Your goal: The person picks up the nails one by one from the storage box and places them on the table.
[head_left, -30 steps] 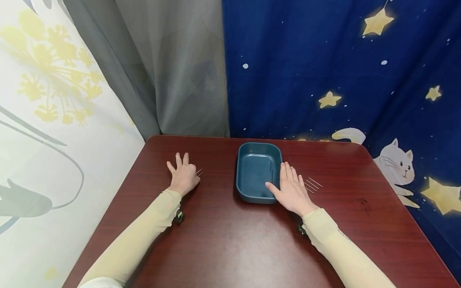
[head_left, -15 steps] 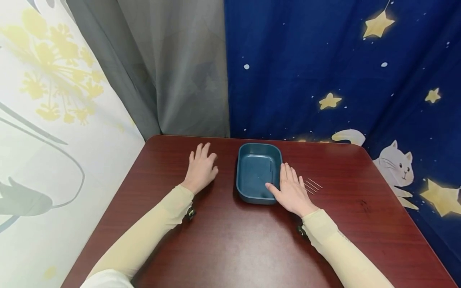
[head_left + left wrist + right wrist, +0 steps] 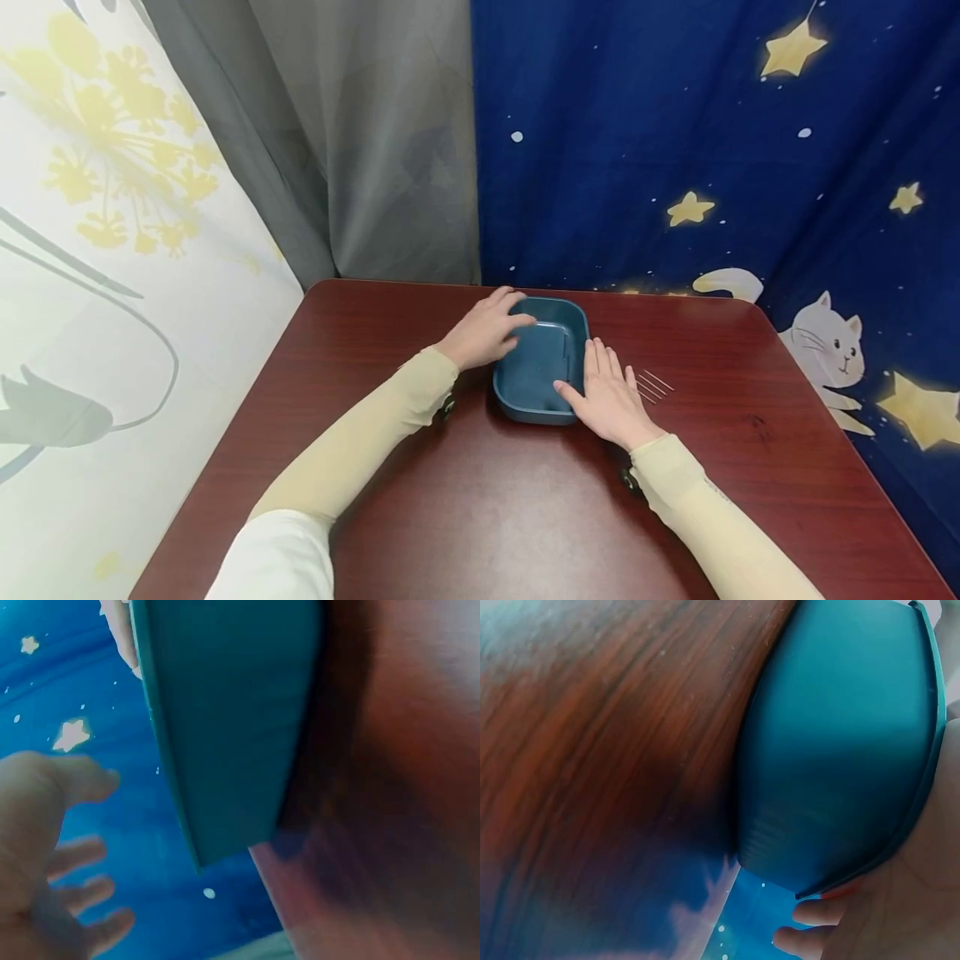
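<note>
A dark blue-green plastic box (image 3: 534, 379) stands upright on the table, with thin dark lines along its inner right side. My left hand (image 3: 487, 329) reaches over its far left rim, fingers loosely spread, a gap between thumb and index finger. In the left wrist view nothing shows between the fingers (image 3: 79, 896) beside the box wall (image 3: 232, 727). My right hand (image 3: 611, 398) rests along the right rim with straight fingers, thumb over the inside. Its palm lies close against the rim in the right wrist view. Several thin, needle-like sticks (image 3: 654, 387) lie just right of that hand.
The reddish-brown wooden table (image 3: 480, 517) extends toward me and to both sides. Behind its far edge hang a grey curtain (image 3: 397, 150) and a blue curtain with stars (image 3: 600, 167). A pale patterned cloth (image 3: 97, 333) hangs at the left.
My left hand has left the spot where thin sticks lay at the left and has moved right to the box; my arm now covers that spot. My right hand has stayed put.
</note>
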Tool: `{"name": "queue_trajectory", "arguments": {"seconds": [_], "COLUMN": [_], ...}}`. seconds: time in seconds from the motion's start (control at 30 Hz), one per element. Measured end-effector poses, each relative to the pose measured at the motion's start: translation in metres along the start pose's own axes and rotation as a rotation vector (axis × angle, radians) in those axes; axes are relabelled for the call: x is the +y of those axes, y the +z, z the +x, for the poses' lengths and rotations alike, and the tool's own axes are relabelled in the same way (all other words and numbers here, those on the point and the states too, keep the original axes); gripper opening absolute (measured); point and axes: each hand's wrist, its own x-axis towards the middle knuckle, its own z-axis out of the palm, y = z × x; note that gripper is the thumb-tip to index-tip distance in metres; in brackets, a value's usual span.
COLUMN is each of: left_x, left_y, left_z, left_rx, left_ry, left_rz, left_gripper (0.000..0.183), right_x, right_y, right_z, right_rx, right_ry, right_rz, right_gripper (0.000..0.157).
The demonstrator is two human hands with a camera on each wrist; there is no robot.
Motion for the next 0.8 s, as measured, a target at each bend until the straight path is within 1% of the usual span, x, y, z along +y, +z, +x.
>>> {"name": "queue_trajectory", "arguments": {"seconds": [0.07,0.13,0.2,0.3,0.4,0.53,0.7,0.8], "left_x": [0.005,0.011,0.015,0.019,0.021,0.021,0.020,0.019], "left_y": [0.004,0.009,0.016,0.027,0.037,0.046,0.053,0.054], "left_z": [0.012,0.022,0.031,0.044,0.056,0.070,0.084,0.087], "left_rx": [-0.075,-0.152,-0.222,-0.291,-0.340,-0.396,-0.444,-0.469], "left_ry": [0.056,0.091,0.101,0.116,0.144,0.178,0.170,0.174], "left_rz": [0.002,0.009,0.040,0.111,0.186,0.231,0.288,0.324], "left_gripper": [0.037,0.039,0.041,0.040,0.040,0.043,0.045,0.044], "right_x": [0.000,0.001,0.001,0.002,0.002,0.001,0.001,0.000], "right_y": [0.001,0.002,0.003,0.003,0.003,0.003,0.000,0.002], "right_z": [-0.001,-0.001,-0.002,-0.003,-0.003,-0.002,0.000,0.001], "right_rx": [-0.001,0.002,-0.004,-0.006,-0.011,-0.026,-0.023,-0.021], "right_ry": [0.000,-0.003,-0.006,-0.003,0.001,0.000,-0.001,-0.001], "right_rz": [-0.008,-0.003,0.007,0.014,0.010,0.012,0.001,-0.002], "right_gripper": [0.103,0.101,0.100,0.099,0.099,0.096,0.098,0.100]}}
